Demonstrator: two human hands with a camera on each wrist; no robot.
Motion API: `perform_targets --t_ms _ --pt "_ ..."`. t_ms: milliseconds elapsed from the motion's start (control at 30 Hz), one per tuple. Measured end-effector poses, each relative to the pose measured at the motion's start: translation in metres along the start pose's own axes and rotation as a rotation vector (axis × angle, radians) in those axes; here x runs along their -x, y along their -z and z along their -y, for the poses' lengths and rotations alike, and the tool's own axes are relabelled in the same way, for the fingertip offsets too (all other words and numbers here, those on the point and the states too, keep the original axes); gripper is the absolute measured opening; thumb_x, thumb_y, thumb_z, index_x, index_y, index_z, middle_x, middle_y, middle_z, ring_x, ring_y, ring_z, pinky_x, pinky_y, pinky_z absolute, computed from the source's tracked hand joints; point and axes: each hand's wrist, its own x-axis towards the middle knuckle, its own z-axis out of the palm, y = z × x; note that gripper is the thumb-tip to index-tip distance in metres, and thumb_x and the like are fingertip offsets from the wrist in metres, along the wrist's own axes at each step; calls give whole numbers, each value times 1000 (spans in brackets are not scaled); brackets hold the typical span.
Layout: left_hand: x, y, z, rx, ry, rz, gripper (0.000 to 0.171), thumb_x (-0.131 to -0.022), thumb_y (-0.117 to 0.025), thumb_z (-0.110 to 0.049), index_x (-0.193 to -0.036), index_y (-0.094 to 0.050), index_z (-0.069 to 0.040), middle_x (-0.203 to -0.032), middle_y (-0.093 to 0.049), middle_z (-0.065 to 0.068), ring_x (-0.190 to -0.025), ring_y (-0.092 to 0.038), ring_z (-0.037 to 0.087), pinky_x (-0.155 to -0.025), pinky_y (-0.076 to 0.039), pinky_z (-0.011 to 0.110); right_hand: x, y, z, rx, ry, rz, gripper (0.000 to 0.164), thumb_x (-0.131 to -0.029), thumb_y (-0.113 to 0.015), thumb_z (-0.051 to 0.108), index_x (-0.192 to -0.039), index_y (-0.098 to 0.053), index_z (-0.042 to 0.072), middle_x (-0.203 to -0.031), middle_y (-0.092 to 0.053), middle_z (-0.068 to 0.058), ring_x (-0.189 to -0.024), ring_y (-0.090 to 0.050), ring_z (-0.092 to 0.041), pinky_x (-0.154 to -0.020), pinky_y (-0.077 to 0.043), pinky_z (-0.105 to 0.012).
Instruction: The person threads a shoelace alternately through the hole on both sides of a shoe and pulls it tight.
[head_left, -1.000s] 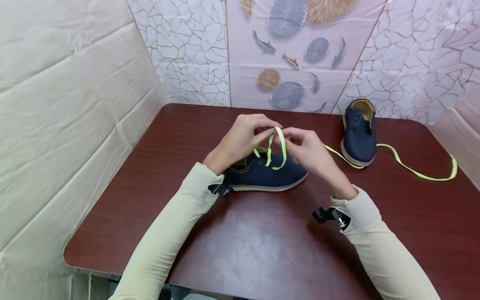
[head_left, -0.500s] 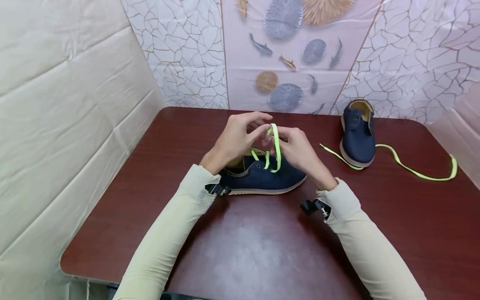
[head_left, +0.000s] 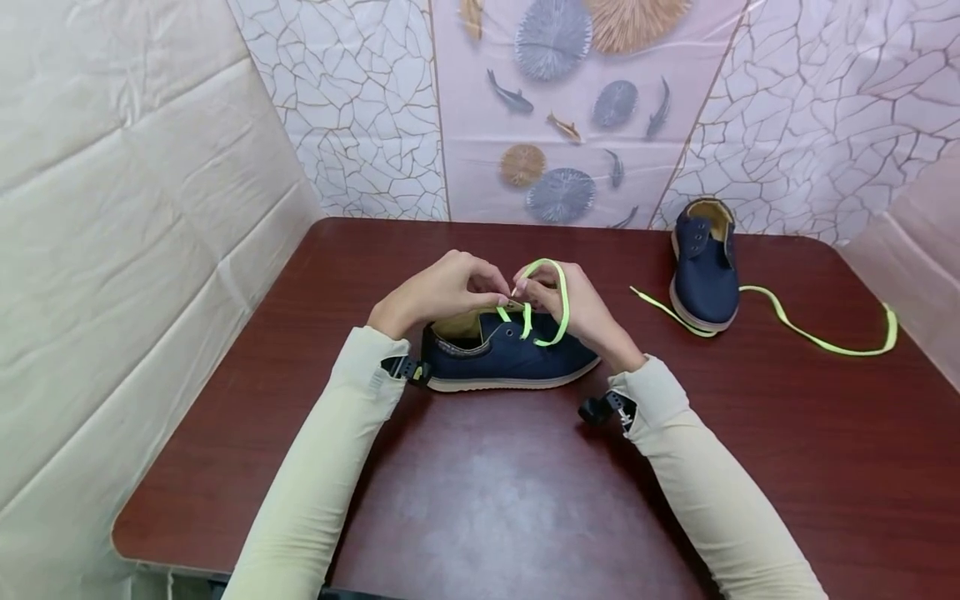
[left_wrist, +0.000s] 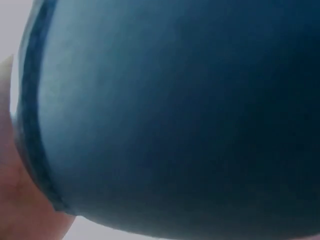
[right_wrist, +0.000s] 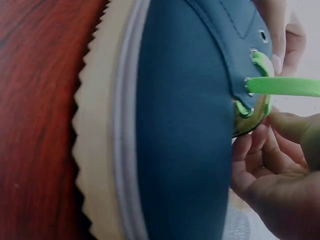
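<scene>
A navy shoe [head_left: 487, 364] stands sideways on the table, toe to the right. Through its eyelets runs a neon yellow-green shoelace [head_left: 564, 310], which arcs up in a loop to my right hand [head_left: 583, 307]. The right thumb and fingertips pinch the lace close to the far eyelet flap. From the opening's side, my left hand [head_left: 448, 287] pinches the edge of that flap. In the right wrist view, the lace [right_wrist: 285, 86] stretches out from an eyelet, with the right hand [right_wrist: 285, 170] below it and left fingers [right_wrist: 280, 30] above. Navy shoe upper [left_wrist: 150, 125] fills most of the left wrist view.
A second navy shoe [head_left: 705, 279] stands at the back right, its toe towards me. Its yellow-green lace [head_left: 817, 337] trails across the dark red table [head_left: 480, 500] on both sides. A patterned cloth [head_left: 558, 117] hangs behind the table.
Both hands have come down and left, closer to the shoe's flap. The left hand has moved from the raised lace to the flap edge, while the lace loop now bows out rounder to the right.
</scene>
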Motion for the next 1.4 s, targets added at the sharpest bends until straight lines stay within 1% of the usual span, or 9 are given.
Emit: perform_targets --t_ms 133,267,533,700,867,1000,1100,1233,1400 --pt "-2 -1 0 -27 8 65 11 -99 -73 -9 -107 -81 -10 -100 -78 -1 -91 -72 12 -87 -57 30 2 -1 -6 21 -4 33 21 -108 -61 9 -117 -72 -6 -112 -74 -20 -98 -68 -17 -85 -54 -25" --pt "-4 -3 1 -83 3 97 13 -98 -72 -7 -107 -80 -10 -97 -77 0 -87 -70 12 -83 -56 30 3 -1 -6 64 -16 42 22 -109 -59 10 -117 -73 -6 -114 -73 -20 -102 -67 -23 -86 -52 -25" --pt "-4 -5 2 -120 -26 79 16 -95 -70 -2 -103 -81 -12 -94 -76 -2 -85 -67 13 -82 -55 30 2 0 -1 210 35 72 21 -109 -59 8 -112 -74 -6 -105 -74 -19 -97 -67 -28 -81 -50 -26" --pt "-5 -6 2 -145 -13 52 15 -93 -71 -2 -98 -80 -13 -94 -76 -2 -87 -68 12 -83 -55 30 1 0 3 275 17 81 19 -107 -63 10 -108 -77 -3 -101 -75 -15 -92 -65 -24 -78 -47 -26" --pt "-2 -5 2 -157 -2 54 16 -94 -71 -3 -101 -80 -14 -94 -75 -3 -88 -68 11 -82 -55 30 0 -1 6 205 -79 115 20 -107 -63 14 -109 -77 -2 -104 -73 -14 -93 -61 -21 -80 -47 -27" --pt "3 -1 2 -99 22 116 23 -93 -67 -3 -111 -77 -13 -99 -74 -2 -90 -66 12 -85 -54 31 -2 -2 5 126 -180 135 22 -107 -64 18 -110 -76 -1 -104 -70 -10 -95 -58 -19 -80 -46 -28" --pt "6 -2 1 -72 27 144 20 -96 -69 -10 -115 -75 -14 -101 -73 -3 -92 -66 12 -88 -53 32 -2 -1 3 94 -235 145 24 -106 -65 21 -109 -76 0 -101 -69 -5 -93 -57 -18 -77 -45 -29" --pt "3 -7 -2 -119 35 118 11 -100 -71 -22 -110 -73 -17 -100 -72 -6 -93 -64 11 -86 -53 34 -3 1 2 87 -265 151 25 -106 -65 22 -104 -76 -1 -92 -65 -1 -86 -53 -17 -69 -41 -27" --pt "2 -11 -6 -209 97 81 9 -96 -72 -18 -104 -72 -21 -93 -66 -6 -88 -61 11 -77 -51 36 -3 -1 3 61 -268 158 27 -105 -67 23 -102 -76 -3 -84 -63 3 -84 -50 -16 -65 -38 -25"
